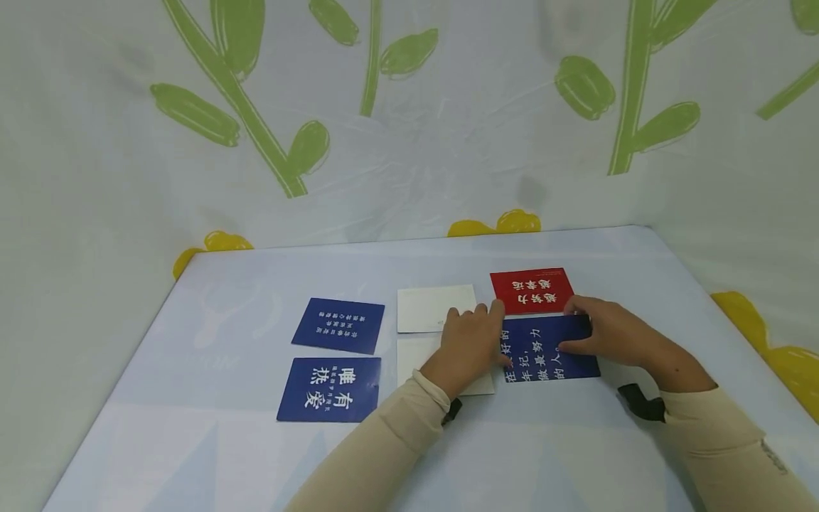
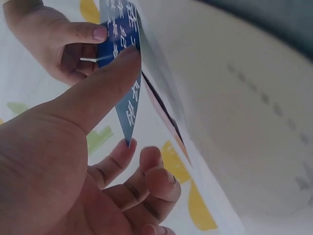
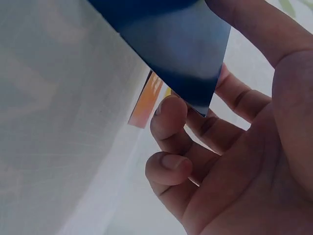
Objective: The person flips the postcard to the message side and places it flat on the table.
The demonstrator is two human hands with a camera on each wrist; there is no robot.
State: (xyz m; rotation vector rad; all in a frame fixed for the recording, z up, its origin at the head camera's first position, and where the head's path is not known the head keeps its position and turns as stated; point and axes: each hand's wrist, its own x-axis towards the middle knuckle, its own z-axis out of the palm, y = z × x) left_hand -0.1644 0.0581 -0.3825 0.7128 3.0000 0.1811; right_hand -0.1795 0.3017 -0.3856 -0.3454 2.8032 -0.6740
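Observation:
A dark blue card with white writing (image 1: 537, 352) is held between both hands, low over the table's right half. My left hand (image 1: 470, 345) grips its left end, thumb along the near side and a fingertip at the far corner in the left wrist view. At the other end, my right hand (image 1: 617, 338) pinches the card, its thumb on the written face and the fingers around the right edge. Just beyond lies a red card (image 1: 533, 291) with white writing. Two white cards (image 1: 435, 309) lie one behind the other, the nearer partly hidden by my left hand.
Two more blue cards lie to the left on the pale table (image 1: 211, 320): a farther one with small writing (image 1: 339, 325) and a nearer one with large characters (image 1: 329, 390). Behind the table hangs a white backdrop (image 1: 473, 142) printed with green stems and yellow shapes.

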